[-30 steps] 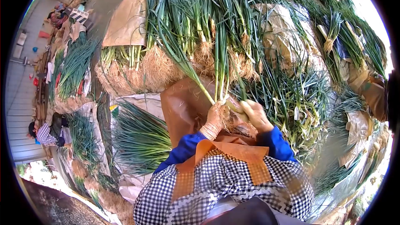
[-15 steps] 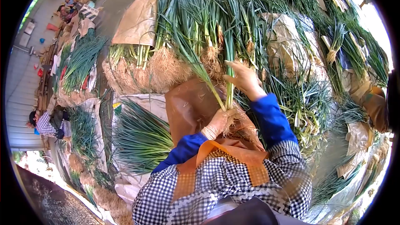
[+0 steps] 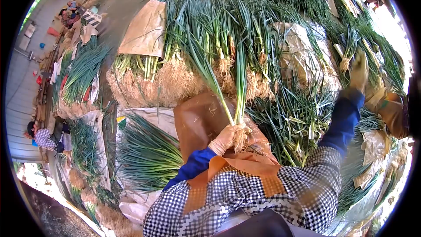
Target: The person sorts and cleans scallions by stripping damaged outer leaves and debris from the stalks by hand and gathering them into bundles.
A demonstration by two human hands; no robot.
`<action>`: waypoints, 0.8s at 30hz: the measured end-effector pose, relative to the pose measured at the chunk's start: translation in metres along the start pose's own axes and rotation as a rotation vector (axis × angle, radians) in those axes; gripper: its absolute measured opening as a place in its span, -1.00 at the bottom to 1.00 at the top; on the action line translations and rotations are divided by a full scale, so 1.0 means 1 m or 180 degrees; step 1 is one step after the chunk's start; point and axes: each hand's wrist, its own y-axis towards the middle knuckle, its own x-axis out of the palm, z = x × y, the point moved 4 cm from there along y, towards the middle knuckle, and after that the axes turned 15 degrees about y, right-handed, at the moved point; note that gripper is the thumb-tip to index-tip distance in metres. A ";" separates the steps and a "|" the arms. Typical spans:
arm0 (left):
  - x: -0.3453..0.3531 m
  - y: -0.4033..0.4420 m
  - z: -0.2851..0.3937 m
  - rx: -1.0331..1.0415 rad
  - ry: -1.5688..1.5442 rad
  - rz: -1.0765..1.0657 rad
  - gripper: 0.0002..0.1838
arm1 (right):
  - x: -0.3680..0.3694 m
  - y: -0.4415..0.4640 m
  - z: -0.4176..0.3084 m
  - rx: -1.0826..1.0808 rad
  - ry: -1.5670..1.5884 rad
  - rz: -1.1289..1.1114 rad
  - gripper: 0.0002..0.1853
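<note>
My left hand (image 3: 226, 139) is closed round a small bunch of green onions (image 3: 240, 87) just above their pale, hairy roots, and the green leaves point away from me. The bunch is over the brown apron (image 3: 197, 120) on my lap. Out at the far right is my right hand (image 3: 359, 72), at the end of a stretched blue sleeve. It is beside green onions (image 3: 349, 44) with roots showing. Blur hides its fingers, and I cannot tell whether it touches them.
Ahead lies a row of green onions with bushy roots (image 3: 175, 77), partly under a tan sheet (image 3: 142, 30). Trimmed green onions (image 3: 147, 149) rest on a pale sheet at my left. Loose leaves (image 3: 298, 123) lie at my right. A person (image 3: 46, 138) sits farther left.
My right hand has left the bunch and swung far out to the right. My left hand still grips the bunch, now slightly nearer my body. The view has shifted slightly.
</note>
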 end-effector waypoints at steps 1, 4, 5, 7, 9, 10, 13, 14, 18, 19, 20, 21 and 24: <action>0.002 -0.006 0.005 0.0031 -0.0183 0.0032 -0.80 | -0.037 -0.020 -0.016 -0.0108 -0.0939 0.0429 -0.66; 0.004 -0.032 0.046 0.0518 -0.0296 -0.0491 -0.71 | -0.107 -0.125 0.016 0.2222 -0.7765 -0.0788 -0.70; 0.005 -0.038 0.069 0.0867 -0.0623 -0.1132 -0.68 | -0.101 -0.152 0.040 0.2427 -0.7914 -0.1262 -0.71; 0.002 -0.065 0.123 0.1528 -0.0694 -0.1176 -0.64 | -0.050 -0.165 0.115 0.1833 -0.6889 -0.1431 -0.68; 0.005 -0.086 0.168 0.2054 -0.0531 -0.0786 -0.61 | 0.013 -0.174 0.206 0.1301 -0.5499 -0.1660 -0.56; 0.007 -0.088 0.184 0.2326 -0.0631 -0.1002 -0.60 | 0.100 -0.176 0.226 0.1790 -0.5443 -0.1715 -0.54; 0.002 -0.065 0.201 0.2601 -0.0008 -0.0566 -0.52 | 0.203 -0.173 0.324 0.1251 -0.4736 -0.2324 -0.36; -0.001 -0.057 0.200 0.2479 0.0044 -0.0462 -0.50 | 0.218 -0.173 0.360 0.1281 -0.4746 -0.2349 -0.29; -0.036 -0.011 0.158 0.1819 -0.0458 0.0131 -0.67 | 0.199 -0.165 0.451 0.1232 -0.5323 -0.2678 -0.59; -0.043 -0.003 0.147 0.1869 -0.0309 0.0233 -0.72 | 0.206 -0.162 0.428 0.1912 -0.5065 -0.2488 -0.66; -0.049 0.004 0.136 0.1921 -0.0179 0.0321 -0.77 | 0.206 -0.166 0.390 0.1502 -0.4031 -0.2860 -0.71; -0.056 0.013 0.120 0.1618 -0.0594 0.0064 -0.82 | 0.190 -0.168 0.365 0.1695 -0.3440 -0.1956 -0.68; -0.033 0.022 0.086 0.1083 -0.1107 0.0228 -0.84 | 0.168 -0.220 0.278 0.2950 -0.0731 -0.0996 -0.73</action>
